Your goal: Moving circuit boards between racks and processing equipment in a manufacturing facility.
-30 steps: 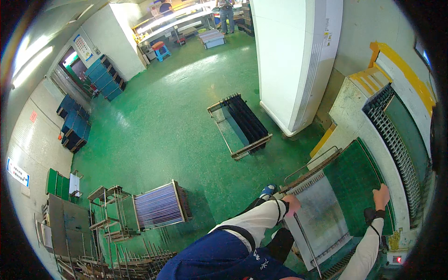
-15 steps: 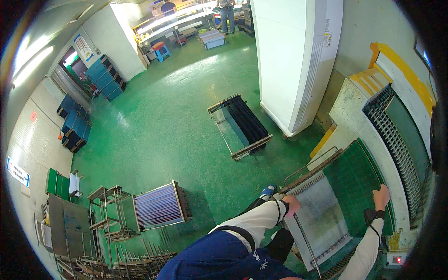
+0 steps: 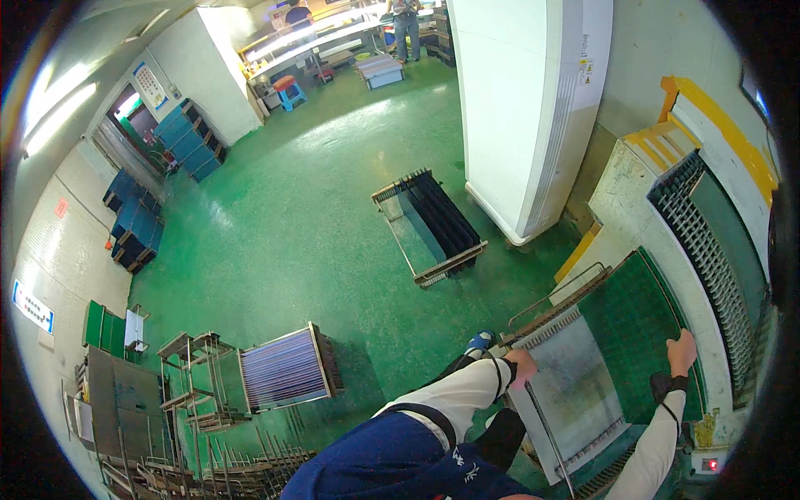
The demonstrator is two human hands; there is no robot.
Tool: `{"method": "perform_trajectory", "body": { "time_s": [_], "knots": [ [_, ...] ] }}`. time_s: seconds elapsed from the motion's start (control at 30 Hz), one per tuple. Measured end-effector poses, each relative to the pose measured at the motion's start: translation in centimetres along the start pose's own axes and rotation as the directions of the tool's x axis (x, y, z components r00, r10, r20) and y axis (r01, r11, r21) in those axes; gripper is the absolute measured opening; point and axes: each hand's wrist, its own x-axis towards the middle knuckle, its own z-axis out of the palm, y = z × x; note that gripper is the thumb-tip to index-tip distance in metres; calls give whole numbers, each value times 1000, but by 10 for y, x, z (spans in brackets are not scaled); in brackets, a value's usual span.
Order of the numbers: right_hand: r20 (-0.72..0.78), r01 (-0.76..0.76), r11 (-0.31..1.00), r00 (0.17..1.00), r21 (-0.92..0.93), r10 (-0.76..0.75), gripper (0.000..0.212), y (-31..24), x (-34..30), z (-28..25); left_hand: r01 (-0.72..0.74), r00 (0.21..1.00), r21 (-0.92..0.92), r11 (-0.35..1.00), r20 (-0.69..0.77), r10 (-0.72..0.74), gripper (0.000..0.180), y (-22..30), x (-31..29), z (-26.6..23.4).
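Observation:
At the lower right a metal slotted rack [image 3: 554,325] holds thin upright panels. My left hand [image 3: 522,367] is closed round the rack's near-left bar, by the corner of a pale grey panel [image 3: 575,392]. Across the rack, my right hand [image 3: 682,353] is pinched on the right edge of a dark green panel [image 3: 637,333]. This panel stands between the grey one and the machine. Part of the rack's lower side is hidden by my arms and body.
A machine with a bed of small rollers [image 3: 708,258] runs along the right. A tall white cabinet [image 3: 525,117] stands ahead. Racks of dark panels [image 3: 437,225] and purplish panels [image 3: 283,367] sit on the green floor. Two people stand at a far bench [image 3: 333,42].

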Motion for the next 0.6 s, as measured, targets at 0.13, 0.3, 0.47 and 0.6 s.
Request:
{"method": "perform_trajectory", "body": {
  "time_s": [0.13,0.3,0.47,0.6],
  "knots": [
    [25,-18,1000,1000,19,18,51,-11,-4,-10,2,1000,-19,1000,-11,-3,18,-4,2,7],
    [21,-16,1000,1000,-3,16,52,-8,-3,-8,-14,998,0,1000,-55,14,18,-1,-1,3],
    [-24,22,1000,999,2,-22,52,3,1,3,-10,999,-14,1000,-50,9,18,0,0,2],
    [27,-2,1000,1000,-5,2,52,-11,-4,-11,0,999,-54,999,-41,-2,18,-3,2,7]
  ]
}}
